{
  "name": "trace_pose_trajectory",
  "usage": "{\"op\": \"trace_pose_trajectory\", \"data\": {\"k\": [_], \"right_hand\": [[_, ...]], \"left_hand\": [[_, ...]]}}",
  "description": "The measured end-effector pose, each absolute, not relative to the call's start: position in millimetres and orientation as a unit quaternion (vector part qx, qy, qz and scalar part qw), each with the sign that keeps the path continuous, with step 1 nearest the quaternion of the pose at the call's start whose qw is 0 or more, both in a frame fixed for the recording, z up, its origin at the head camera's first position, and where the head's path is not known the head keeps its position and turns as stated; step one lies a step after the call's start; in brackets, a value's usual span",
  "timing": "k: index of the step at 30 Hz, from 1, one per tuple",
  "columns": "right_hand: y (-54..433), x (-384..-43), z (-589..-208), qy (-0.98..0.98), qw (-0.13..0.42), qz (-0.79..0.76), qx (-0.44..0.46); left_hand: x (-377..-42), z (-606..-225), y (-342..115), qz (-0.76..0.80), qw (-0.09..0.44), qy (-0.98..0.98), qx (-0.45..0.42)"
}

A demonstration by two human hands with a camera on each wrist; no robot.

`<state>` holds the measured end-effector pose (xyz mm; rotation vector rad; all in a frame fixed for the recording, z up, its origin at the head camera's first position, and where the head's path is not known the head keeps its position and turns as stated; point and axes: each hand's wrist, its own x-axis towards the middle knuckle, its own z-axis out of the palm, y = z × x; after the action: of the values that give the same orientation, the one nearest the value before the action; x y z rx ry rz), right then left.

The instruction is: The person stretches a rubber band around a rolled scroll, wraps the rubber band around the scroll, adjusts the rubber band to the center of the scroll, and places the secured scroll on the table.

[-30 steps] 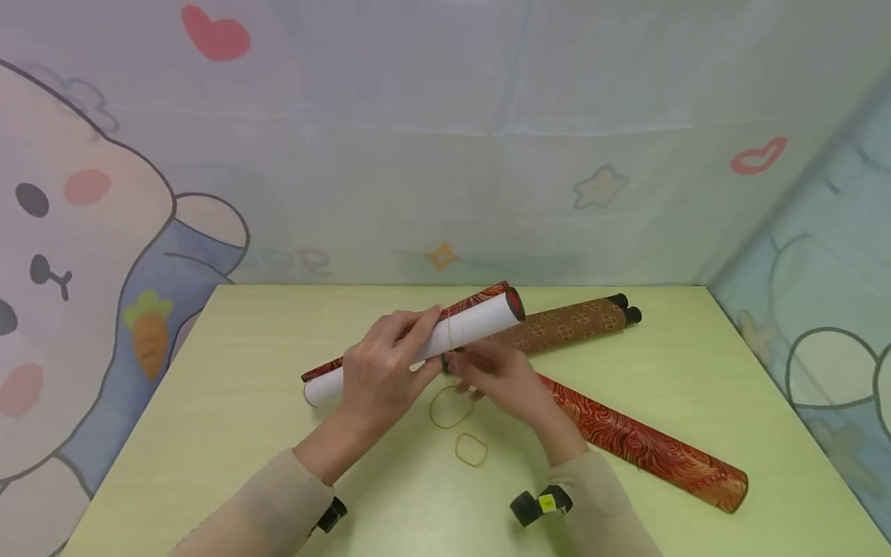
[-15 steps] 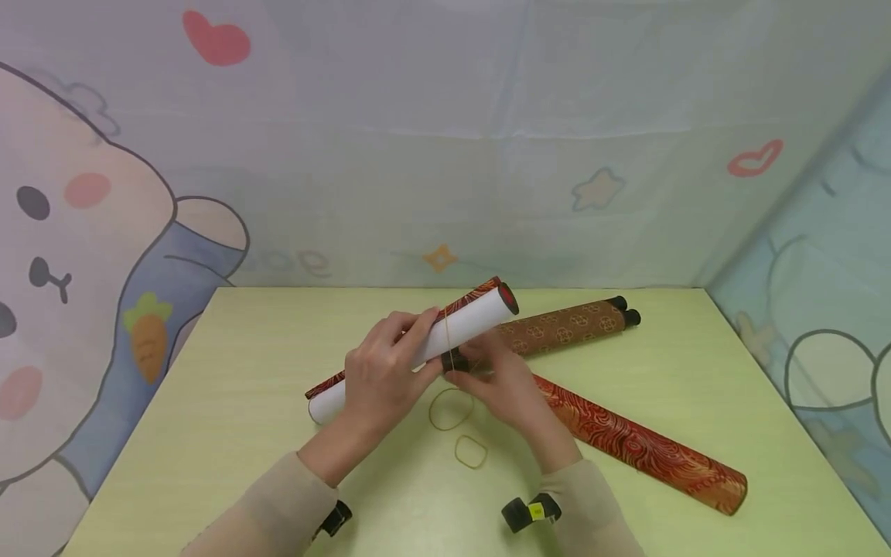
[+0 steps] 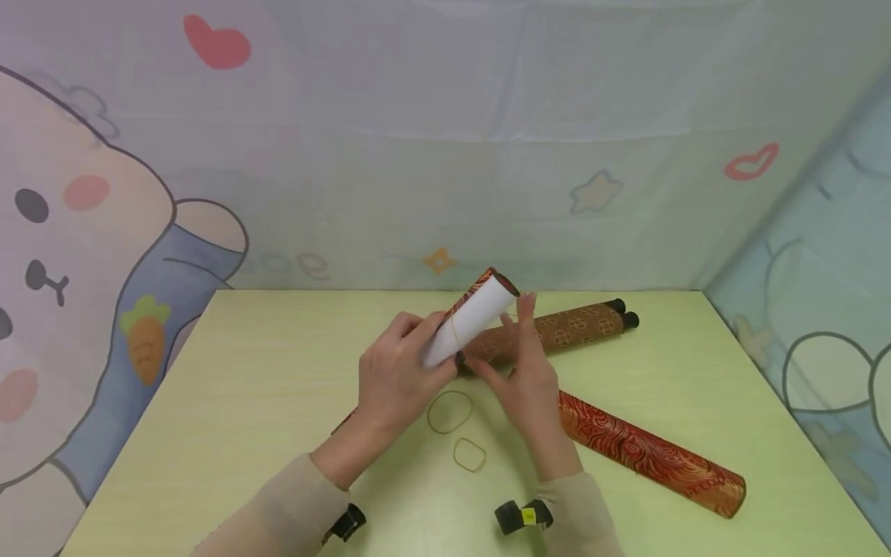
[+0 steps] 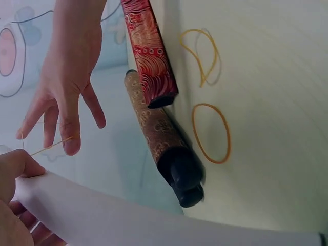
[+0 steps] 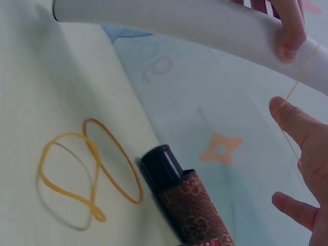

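Note:
A rolled white scroll [image 3: 466, 321] with a red-patterned edge is held tilted above the table, its far end raised. My left hand [image 3: 400, 371] grips it around the middle, fingers over the top. A thin rubber band [image 5: 298, 77] circles the scroll near its raised end and stretches away to my right hand [image 3: 532, 387]. The thumb and fingers of that hand are spread wide, with the band looped over them, as the left wrist view shows. In the head view the scroll's lower part is hidden behind my left hand and forearm.
Two loose rubber bands, one [image 4: 229, 138] beside another [image 4: 217, 55], lie on the table in front of the hands. A brown flower-patterned scroll [image 3: 574, 329] with black knobs lies behind my right hand. A red-and-gold patterned scroll [image 3: 647, 452] lies to the right.
The scroll has tipped more steeply, its raised end turning up and away. My right hand has gone from fingers close together at the band to spread wide, stretching it.

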<state>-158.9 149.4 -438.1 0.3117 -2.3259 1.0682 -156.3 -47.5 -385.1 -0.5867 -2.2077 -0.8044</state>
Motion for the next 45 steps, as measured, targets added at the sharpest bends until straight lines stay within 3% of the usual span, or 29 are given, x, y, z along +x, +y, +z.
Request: {"op": "trace_pose_trajectory", "data": {"k": [3, 11, 18, 24, 29, 35, 45], "right_hand": [[156.1, -159.3, -436.0, -0.858, 0.342, 0.364, 0.123], [182.6, -157.6, -420.4, -0.849, 0.421, 0.281, 0.154], [203.1, -152.4, -400.1, -0.845, 0.452, 0.216, 0.188], [218.9, -155.3, -378.2, -0.827, 0.467, 0.155, 0.273], [227.7, -158.5, -360.9, -0.818, 0.458, 0.103, 0.333], [232.2, -158.5, -347.8, -0.836, 0.395, 0.094, 0.368], [234.3, -162.9, -334.0, -0.856, 0.321, 0.080, 0.398]], "left_hand": [[-153.7, -380.7, -43.8, -0.327, 0.315, -0.864, -0.217], [-151.7, -367.9, -34.7, -0.360, 0.193, -0.890, -0.201], [-153.0, -355.3, -27.4, -0.389, 0.125, -0.890, -0.205], [-156.8, -347.2, -25.5, -0.389, 0.089, -0.892, -0.212], [-161.0, -343.3, -26.1, -0.379, 0.062, -0.899, -0.208], [-165.7, -340.1, -30.2, -0.350, 0.048, -0.910, -0.218], [-169.7, -337.7, -38.9, -0.280, 0.068, -0.923, -0.257]]}}
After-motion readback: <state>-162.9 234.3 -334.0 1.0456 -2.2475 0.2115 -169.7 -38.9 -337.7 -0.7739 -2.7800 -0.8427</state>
